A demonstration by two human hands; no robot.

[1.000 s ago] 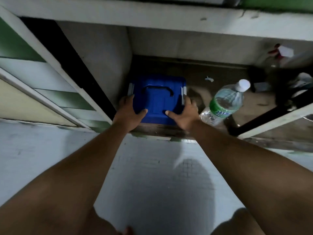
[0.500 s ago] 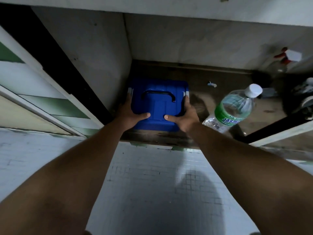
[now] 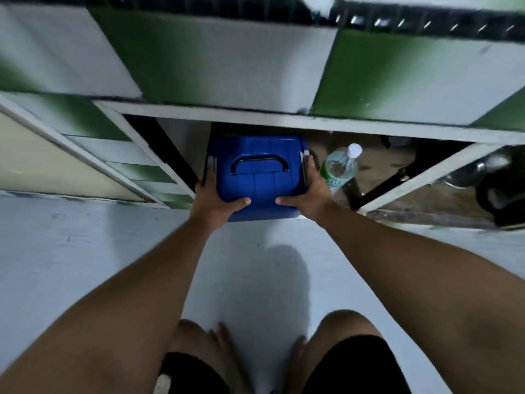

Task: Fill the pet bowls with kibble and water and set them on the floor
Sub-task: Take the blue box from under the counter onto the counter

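- The blue box (image 3: 257,177), lid on with a black handle (image 3: 260,164) on top, sits at the front edge of the open cupboard (image 3: 284,118).
- The left hand (image 3: 216,199) and right hand (image 3: 308,194) clamp its two sides, thumbs on the lid.
- A water bottle (image 3: 339,166) lies just right of it.
- Far right, a dark blurred object, perhaps a pot (image 3: 500,194).
- Below is pale floor (image 3: 85,251).

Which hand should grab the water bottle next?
The right hand, probably. The water bottle lies just beside it in the cupboard, while the left hand is on the blue box's far side. Both hands grip the box now.
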